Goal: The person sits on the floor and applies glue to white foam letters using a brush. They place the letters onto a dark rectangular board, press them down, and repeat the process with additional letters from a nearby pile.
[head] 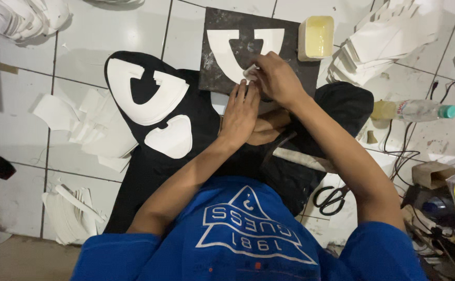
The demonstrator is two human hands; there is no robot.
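hands: right (275,78) pinches white piece (238,52) | left (240,112) flat, underside hidden

- The near edge of the dark work board (214,73) is taken up by the left hand (240,114) and the right hand (275,78), which are held close together over it.
- The board's far right corner is closed off by a yellowish tub (316,36) set just beside it.
- Open tiled floor (133,26) is seen beyond the board to the far left.
- The left side is blocked by a stack of white cut pieces (144,93) laid on black cloth (196,119).
- The right side is crowded by a fanned white pile (378,44), a plastic bottle (414,110), cables (401,151) and scissors (330,199).
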